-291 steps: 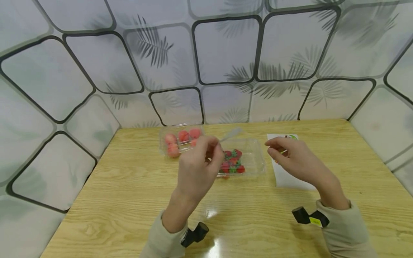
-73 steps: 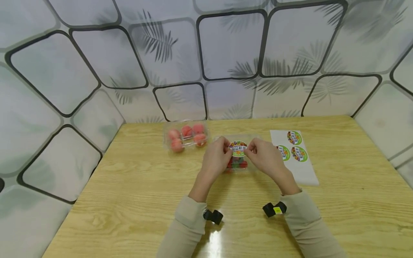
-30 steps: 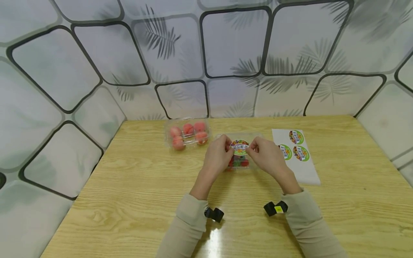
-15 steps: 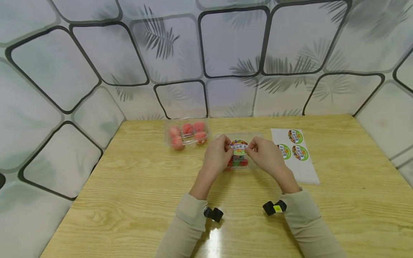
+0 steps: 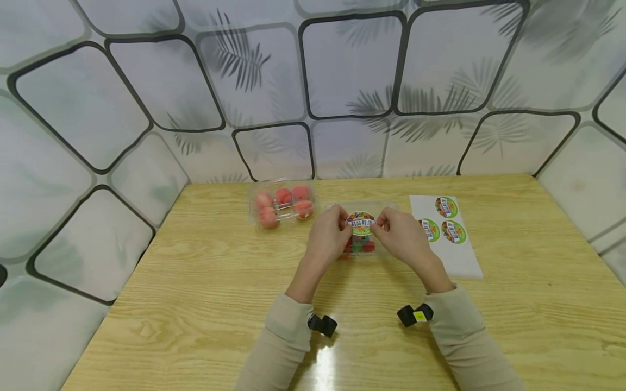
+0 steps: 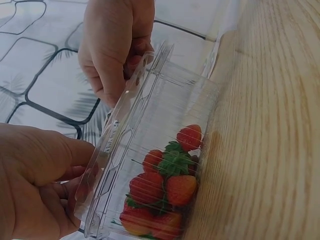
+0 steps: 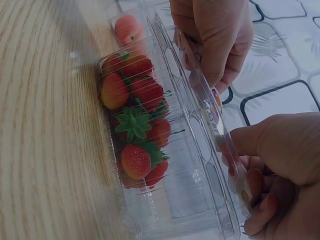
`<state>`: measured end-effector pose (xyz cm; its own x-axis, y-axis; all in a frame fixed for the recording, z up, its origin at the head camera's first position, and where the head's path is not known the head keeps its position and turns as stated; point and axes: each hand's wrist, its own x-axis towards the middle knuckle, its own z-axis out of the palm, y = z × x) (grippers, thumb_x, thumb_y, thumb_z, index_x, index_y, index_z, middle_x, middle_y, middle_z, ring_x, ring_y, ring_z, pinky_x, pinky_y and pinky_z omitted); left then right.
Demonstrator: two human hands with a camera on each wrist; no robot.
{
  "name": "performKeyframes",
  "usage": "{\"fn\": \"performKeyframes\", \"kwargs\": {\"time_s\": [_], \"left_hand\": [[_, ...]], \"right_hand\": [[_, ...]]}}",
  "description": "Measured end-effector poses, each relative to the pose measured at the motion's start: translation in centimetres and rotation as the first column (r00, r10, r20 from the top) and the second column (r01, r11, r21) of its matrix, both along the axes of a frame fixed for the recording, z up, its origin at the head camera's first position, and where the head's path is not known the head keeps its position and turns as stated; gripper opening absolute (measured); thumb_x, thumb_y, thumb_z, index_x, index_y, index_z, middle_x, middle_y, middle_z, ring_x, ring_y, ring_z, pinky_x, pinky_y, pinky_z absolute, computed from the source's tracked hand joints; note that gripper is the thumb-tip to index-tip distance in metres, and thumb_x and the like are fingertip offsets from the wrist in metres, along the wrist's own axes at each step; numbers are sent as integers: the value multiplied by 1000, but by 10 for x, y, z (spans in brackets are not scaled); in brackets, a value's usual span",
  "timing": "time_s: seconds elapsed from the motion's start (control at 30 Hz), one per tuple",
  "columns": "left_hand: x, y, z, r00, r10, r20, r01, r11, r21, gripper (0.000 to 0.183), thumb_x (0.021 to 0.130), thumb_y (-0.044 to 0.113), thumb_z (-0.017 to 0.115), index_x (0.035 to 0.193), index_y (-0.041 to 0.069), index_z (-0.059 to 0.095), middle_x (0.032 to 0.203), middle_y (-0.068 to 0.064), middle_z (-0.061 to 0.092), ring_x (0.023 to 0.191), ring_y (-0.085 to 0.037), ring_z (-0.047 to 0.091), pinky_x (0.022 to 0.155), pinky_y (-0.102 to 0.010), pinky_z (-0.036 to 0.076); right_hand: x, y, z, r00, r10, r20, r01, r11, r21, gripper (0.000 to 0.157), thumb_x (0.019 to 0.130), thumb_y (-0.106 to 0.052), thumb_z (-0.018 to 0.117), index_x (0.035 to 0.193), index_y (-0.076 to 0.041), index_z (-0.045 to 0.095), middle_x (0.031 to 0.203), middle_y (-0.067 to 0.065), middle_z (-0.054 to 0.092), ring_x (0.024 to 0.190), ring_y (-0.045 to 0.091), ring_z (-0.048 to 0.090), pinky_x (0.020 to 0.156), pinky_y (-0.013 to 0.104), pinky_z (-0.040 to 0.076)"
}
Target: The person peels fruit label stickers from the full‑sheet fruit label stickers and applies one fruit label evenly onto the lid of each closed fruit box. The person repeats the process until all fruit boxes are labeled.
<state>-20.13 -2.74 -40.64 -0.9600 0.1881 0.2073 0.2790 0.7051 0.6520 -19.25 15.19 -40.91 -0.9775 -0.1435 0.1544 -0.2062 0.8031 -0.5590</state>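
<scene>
A round, colourful printed sticker [image 5: 361, 223] lies at the lid of a clear plastic clamshell box [image 6: 150, 120]. My left hand [image 5: 326, 233] pinches the sticker's left edge between thumb and fingers. At its right edge, my right hand [image 5: 403, 236] holds it the same way. Both sets of fingertips are right at the lid in the wrist views. Inside the box, several red strawberries [image 7: 146, 90] with green leaves show through the clear wall. The hands hide the box's sides in the head view.
Back left on the wooden table [image 5: 205, 304] stands another clear box with several pinkish peaches [image 5: 268, 217]. A white backing sheet [image 5: 459, 263] bearing three more round stickers lies to the right. A patterned wall covering [image 5: 347, 149] rises behind the table.
Earlier, the left hand held up a translucent piece over the open strawberry box, with the right hand by the sheet. Now the lid is shut and both hands hold the sticker; little differs since 2.4 s ago.
</scene>
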Motion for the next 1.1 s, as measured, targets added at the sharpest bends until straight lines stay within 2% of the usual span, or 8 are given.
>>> {"fn": "performKeyframes", "kwargs": {"time_s": [0.5,0.73,0.8,1.0,1.1], "left_hand": [[0,1,-1,1000,-8,-21,8,1000,-12,13,92,8,68,103,3,62,87,-5,59,75,-15,52,64,-26,45],[0,1,0,1000,4,8,-4,1000,-25,25,93,9,68,115,4,59,92,-7,60,79,-18,55,66,-29,46],[0,2,1,1000,2,16,-2,1000,-27,26,93,9,68,118,6,59,93,-8,60,80,-19,56,68,-30,47],[0,2,1,1000,-18,25,20,997,-75,11,96,11,65,105,7,68,93,-8,59,82,-18,53,66,-27,45],[0,2,1,999,-18,34,21,995,-94,12,97,13,64,103,7,71,92,-6,58,79,-17,52,64,-25,44]], "right_hand": [[1,0,1,1000,-6,-12,6,1000,1,18,95,-23,65,91,-5,63,70,4,57,52,16,45,47,29,35],[1,-1,2,1000,4,16,-4,1000,-24,30,95,-21,66,117,-2,58,67,5,56,46,15,44,43,29,34],[0,-1,2,1000,9,19,-8,1000,-25,31,96,-20,66,119,-2,58,66,4,55,45,15,43,43,29,33],[0,-1,1,999,33,1,-33,999,12,24,97,-21,64,117,-9,66,66,3,54,47,16,41,43,30,31],[-1,-1,0,998,59,-18,-58,996,64,24,98,-19,63,119,-13,71,68,3,55,47,16,40,44,29,30]]}}
